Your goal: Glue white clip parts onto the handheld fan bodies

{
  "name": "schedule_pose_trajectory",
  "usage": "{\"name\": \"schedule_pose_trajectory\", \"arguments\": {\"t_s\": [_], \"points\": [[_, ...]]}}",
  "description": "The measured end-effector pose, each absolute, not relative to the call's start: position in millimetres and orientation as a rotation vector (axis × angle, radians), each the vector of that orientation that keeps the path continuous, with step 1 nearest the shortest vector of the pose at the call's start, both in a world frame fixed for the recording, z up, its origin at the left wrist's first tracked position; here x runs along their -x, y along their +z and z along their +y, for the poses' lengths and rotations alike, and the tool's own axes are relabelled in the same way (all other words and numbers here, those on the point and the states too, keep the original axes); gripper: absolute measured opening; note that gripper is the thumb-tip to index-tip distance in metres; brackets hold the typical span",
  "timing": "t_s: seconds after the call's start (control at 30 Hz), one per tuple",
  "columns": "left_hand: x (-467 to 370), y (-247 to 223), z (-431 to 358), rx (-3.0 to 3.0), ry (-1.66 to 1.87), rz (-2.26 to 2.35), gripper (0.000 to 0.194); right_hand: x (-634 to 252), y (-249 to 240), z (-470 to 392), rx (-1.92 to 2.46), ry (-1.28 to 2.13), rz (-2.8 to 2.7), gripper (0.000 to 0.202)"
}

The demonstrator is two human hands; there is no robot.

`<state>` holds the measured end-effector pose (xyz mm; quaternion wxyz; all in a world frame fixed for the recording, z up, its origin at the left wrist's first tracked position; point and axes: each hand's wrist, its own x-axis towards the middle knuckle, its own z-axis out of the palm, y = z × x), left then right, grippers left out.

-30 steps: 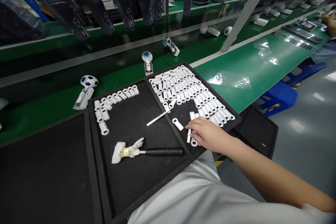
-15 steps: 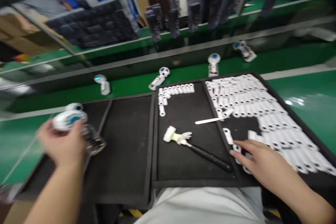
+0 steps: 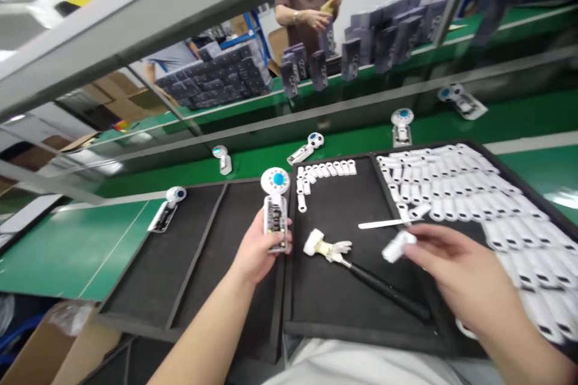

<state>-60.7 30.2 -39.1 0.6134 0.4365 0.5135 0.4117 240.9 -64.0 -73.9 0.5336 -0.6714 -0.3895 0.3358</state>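
My left hand (image 3: 257, 246) is closed round a white round-headed device (image 3: 276, 210) with a blue disc in its head and a bare circuit board in its handle. It is upright over the divider between the trays. Between the thumb and fingers of my right hand (image 3: 460, 264) is a white plastic cover (image 3: 398, 246), tilted. Below and between the hands a black-handled hammer (image 3: 383, 289), its head wrapped in white and yellow material, lies in the black tray (image 3: 334, 328). A thin white stick (image 3: 382, 224) lies near the right hand.
Rows of white covers (image 3: 456, 207) fill the right tray, and a few more stand at the middle tray's far left corner. Several similar devices (image 3: 401, 126) lie along the green bench. Beyond a metal rail, a person (image 3: 311, 18) handles something yellow near dark boxes (image 3: 352, 60).
My left hand has brought the device from the far left towards the middle and turned it upright. The right hand has lifted a white cover off the tray. The view has shifted left.
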Motion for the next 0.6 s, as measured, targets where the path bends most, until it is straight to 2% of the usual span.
{"name": "schedule_pose_trajectory", "arguments": {"t_s": [0.1,0.23,0.43,0.53,0.6], "points": [[8,-39,14,-1.067,0.846,0.927,0.07,-203,-44,-45,1.436,1.009,-0.789,0.038],[-30,-42,-3,-1.292,0.764,0.954,0.088,-183,-34,-37,1.331,1.111,-0.689,0.031],[-40,-48,-11,-1.592,0.713,1.105,0.085,-182,-45,-40,1.37,1.061,-0.696,0.019],[-41,-52,-10,-1.507,0.773,1.058,0.08,-185,-54,-44,1.326,0.976,-0.9,0.015],[-39,-50,-5,-1.331,0.827,1.023,0.076,-188,-65,-52,1.361,0.846,-1.167,0.021]]}}
